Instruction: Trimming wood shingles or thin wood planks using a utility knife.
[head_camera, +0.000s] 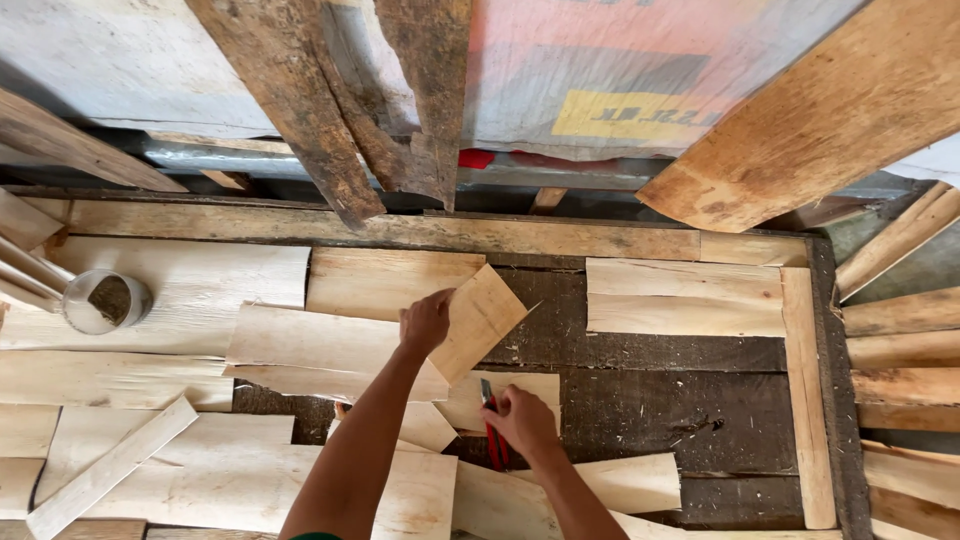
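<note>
Veneer-strewn workbench (620, 350): left hand (425, 322) grips a veneer piece (480, 318), right hand (520, 420) clamps a red cutter (492, 435).

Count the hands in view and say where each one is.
2. The left hand grips a thin wood sheet near the middle of the table. The right hand is just below it, holding a red tool. No others show.

Two bare arms come up from the near edge. The left hand (426, 320) and right hand (520, 420) wear no gloves, rings or watch. A bit of green cloth shows at the near edge.
</note>
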